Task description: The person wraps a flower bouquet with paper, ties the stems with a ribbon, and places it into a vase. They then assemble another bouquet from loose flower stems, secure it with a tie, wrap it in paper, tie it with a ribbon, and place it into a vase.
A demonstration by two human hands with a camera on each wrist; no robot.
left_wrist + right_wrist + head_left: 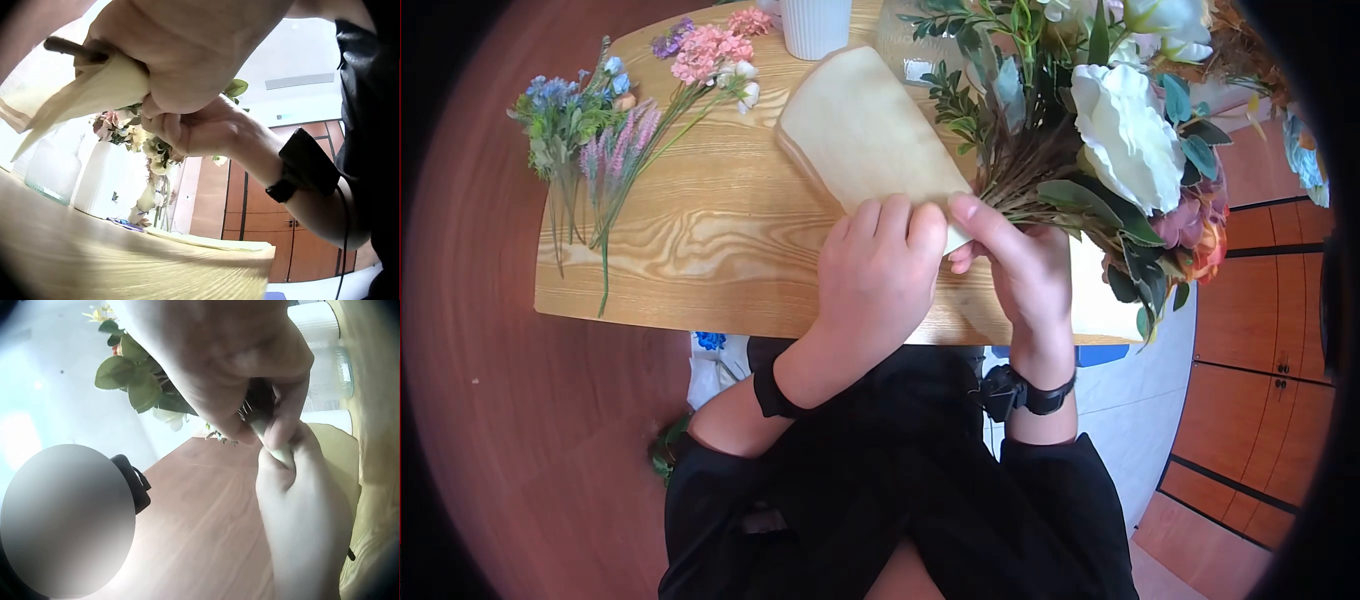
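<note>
Left hand [882, 262], one: back uppermost, fingers [897, 216] curled. Right hand [1030, 270], one: just beside, to the right; thumb [992, 228] extended leftward, other fingers bent, partly hidden. Left forearm [743, 416] and right forearm [1041, 427]: bare, reaching from the near side, hands at the far ends.

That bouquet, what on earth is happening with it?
Someone is handling the bouquet and a cream sheet. Their left grip holds one end of the sheet; their right grip holds the bouquet by its stems. Blue flowers and pink flowers lie on the wooden table, left of the sheet.
</note>
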